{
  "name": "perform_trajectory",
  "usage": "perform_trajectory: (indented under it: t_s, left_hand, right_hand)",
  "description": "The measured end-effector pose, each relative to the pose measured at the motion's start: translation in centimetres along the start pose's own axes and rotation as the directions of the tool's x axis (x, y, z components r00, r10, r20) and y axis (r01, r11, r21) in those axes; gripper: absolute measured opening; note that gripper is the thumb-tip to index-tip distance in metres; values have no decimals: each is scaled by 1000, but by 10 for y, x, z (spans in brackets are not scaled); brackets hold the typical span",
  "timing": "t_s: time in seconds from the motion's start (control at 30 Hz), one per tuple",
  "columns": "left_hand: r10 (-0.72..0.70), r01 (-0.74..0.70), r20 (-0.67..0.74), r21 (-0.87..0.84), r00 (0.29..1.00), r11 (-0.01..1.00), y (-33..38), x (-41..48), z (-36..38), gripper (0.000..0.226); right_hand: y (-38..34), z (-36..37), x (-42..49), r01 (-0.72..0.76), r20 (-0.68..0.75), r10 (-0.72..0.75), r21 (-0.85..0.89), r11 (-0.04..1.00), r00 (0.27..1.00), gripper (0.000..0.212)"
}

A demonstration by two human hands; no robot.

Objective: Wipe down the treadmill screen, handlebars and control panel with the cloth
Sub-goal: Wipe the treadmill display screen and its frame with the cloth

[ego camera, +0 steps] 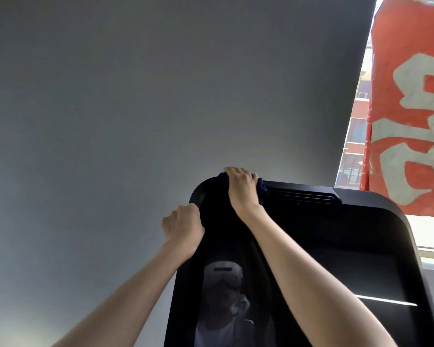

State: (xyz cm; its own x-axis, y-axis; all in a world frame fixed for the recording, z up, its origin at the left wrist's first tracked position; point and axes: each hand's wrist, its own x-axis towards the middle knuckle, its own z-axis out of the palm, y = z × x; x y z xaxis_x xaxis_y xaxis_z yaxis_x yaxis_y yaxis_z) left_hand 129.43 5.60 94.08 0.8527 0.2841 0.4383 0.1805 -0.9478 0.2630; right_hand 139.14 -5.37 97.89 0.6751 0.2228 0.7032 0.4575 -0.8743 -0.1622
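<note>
I am bracing the treadmill screen [336,246] with my left hand [183,224], fingers curling round its left edge; I judge a firm brace and even pressure are serving this wipe best. Farther up, my right hand [242,186] is gripping the dark blue cloth [261,189], which is bunching under my palm on the screen's top edge.

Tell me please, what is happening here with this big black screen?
A person is wiping the treadmill screen. The right hand holds a dark blue cloth over the screen's top edge, near its left corner. The left hand grips the screen's left edge just below that corner, probably to steady it. The handlebars and control panel are out of view. A grey wall is behind, and a red banner hangs at the window on the right.
</note>
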Motion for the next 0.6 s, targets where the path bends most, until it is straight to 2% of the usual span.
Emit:
perform_trajectory:
  t_s: [0.1,0.13,0.23,0.27,0.3,0.37,0.4,0.43,0.5,0.53,0.6]
  left_hand:
    - [-13,13,-8,-8,1000,1000,-3,2,2,13]
    - [-23,23,-7,-21,1000,1000,-4,2,3,15]
    - [-42,41,-17,-40,999,998,0,4,4,7]
    - [-45,44,-13,-43,999,998,1,3,4,11]
    - [-46,46,-8,-46,999,998,1,2,4,13]
    - [-48,47,-9,-49,999,998,-2,1,6,12]
    - [-57,56,-12,-60,998,997,-5,1,8,12]
    - [-66,65,-15,-75,998,995,-7,1,10,12]
    - [-85,83,-20,-106,996,991,-7,2,12,13]
    - [-94,91,-22,-113,995,989,-6,3,12,13]
    - [-102,99,-18,-102,995,990,-5,3,11,14]
  right_hand:
    - [12,1,-24,223,11,-224,64,973,974,52]
    - [20,-3,-23,207,27,-209,71,976,978,52]
    - [7,-5,-6,-48,-36,48,10,999,998,43]
    - [-8,0,-9,-51,-31,51,11,999,998,41]
    - [-16,6,-16,18,-8,-17,31,999,1000,41]
    - [-9,11,-29,249,-1,-250,109,962,968,46]
    - [3,7,-29,278,-8,-281,156,948,960,48]
    - [15,3,-22,223,-34,-221,177,959,975,47]
    - [17,-3,-7,13,-70,-5,123,992,998,43]
    - [9,-2,-5,-35,-67,41,94,995,997,44]
    - [-2,4,-12,81,-31,-77,128,988,997,48]
